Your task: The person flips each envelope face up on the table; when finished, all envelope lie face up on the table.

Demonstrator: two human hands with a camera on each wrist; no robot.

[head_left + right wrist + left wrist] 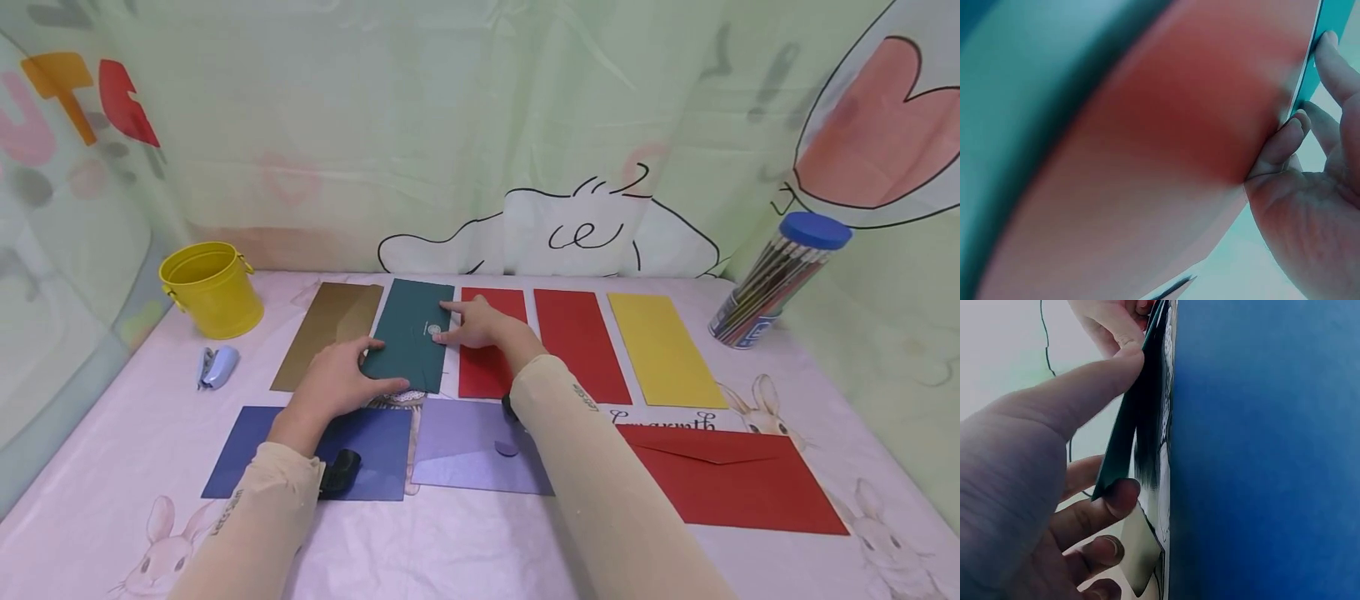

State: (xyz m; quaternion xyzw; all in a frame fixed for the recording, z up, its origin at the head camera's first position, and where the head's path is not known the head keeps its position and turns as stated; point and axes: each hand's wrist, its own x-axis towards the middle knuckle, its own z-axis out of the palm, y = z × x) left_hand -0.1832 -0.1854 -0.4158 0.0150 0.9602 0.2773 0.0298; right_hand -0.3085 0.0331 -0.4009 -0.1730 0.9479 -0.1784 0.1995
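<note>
A dark green envelope (pixel 408 333) with a small pale seal lies in the back row between a brown envelope (pixel 333 325) and a red envelope (pixel 480 375). My left hand (pixel 337 379) grips its near left corner, thumb on the near edge and fingers on the left edge. The left wrist view shows the green envelope (pixel 1116 447) tilted, its edge between thumb and fingertips. From the right, my right hand (pixel 483 323) reaches over the red envelope. Its index finger extends to the green envelope's right edge, and its thumb touches near the seal.
In front lie a blue envelope (pixel 367 454), a lavender envelope (pixel 465 450) and a wide red envelope (pixel 750 483). Another red envelope (pixel 577 342) and a yellow envelope (pixel 667 350) lie right. A yellow bucket (pixel 217 292), blue stapler (pixel 217 367) and pencil tub (pixel 772 287) stand at the sides.
</note>
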